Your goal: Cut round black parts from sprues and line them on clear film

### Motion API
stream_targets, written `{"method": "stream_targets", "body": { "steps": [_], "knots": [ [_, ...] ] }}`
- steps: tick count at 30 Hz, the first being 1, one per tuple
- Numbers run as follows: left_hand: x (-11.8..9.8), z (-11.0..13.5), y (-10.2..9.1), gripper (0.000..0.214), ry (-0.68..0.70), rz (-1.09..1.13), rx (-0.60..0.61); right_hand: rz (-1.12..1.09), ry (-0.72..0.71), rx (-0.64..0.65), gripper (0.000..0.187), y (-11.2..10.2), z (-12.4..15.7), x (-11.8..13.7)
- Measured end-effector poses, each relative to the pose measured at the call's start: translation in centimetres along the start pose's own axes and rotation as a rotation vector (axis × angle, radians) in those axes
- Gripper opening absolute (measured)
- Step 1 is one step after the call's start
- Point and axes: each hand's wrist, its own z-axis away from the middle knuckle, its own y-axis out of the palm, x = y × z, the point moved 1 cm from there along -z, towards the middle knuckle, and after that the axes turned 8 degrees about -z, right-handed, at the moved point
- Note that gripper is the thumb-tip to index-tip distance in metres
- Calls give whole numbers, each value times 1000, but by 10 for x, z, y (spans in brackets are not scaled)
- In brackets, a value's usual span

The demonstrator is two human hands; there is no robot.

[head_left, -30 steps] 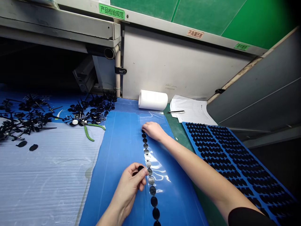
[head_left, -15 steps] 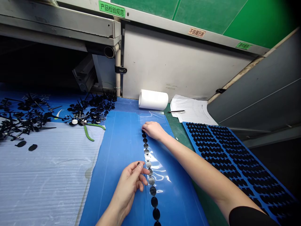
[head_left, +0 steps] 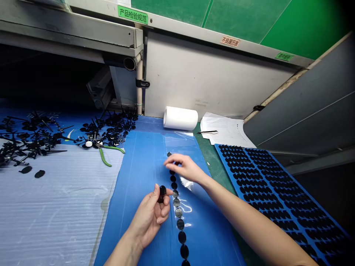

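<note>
Low in the middle, my left hand (head_left: pixel 152 214) pinches small round black discs (head_left: pixel 162 190) between thumb and fingers; how many is hidden. Up and to the right of it, my right hand (head_left: pixel 184 167) hovers over the row, thumb and fingers apart with nothing between them. Beneath it, a line of black discs (head_left: pixel 182 237) runs from near to far along a clear film on the blue sheet (head_left: pixel 135 173). My right hand covers part of that line. Some discs in the middle shine with reflected light.
Cutters with green handles (head_left: pixel 104 157) lie beside a heap of black plastic parts (head_left: pixel 111 127) at the left. A white roll (head_left: pixel 181 118) stands at the back, near papers (head_left: pixel 227 129) and a pen (head_left: pixel 208 132). On the right lies a blue board (head_left: pixel 241 173) with rows of black discs.
My right hand has left the far end of the row, where a disc now lies, and moved nearer with its fingers parted. My left hand has turned, showing the discs it holds.
</note>
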Motion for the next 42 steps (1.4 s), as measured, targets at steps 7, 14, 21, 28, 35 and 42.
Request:
{"method": "stream_targets", "body": {
  "steps": [7, 14, 21, 28, 35, 42],
  "knots": [
    [5, -3, 3, 46, 31, -133, -60, -458, -93, 71, 10, 13, 27, 42],
    [8, 1, 3, 13, 2, -101, -107, -152, 150, -298, 12, 0, -19, -37],
    [11, 3, 4, 10, -15, -221, -87, -39, 216, -232, 5, 5, -48, -86],
    [7, 3, 5, 14, -39, -365, -88, 18, 218, -166, 10, 8, -48, -87],
    [7, 4, 2, 21, -25, -478, -105, 58, 226, -158, 13, 12, -49, -92],
    [9, 6, 2, 22, -31, -433, -130, 76, 221, -158, 13, 15, -50, -95]
  ]
}}
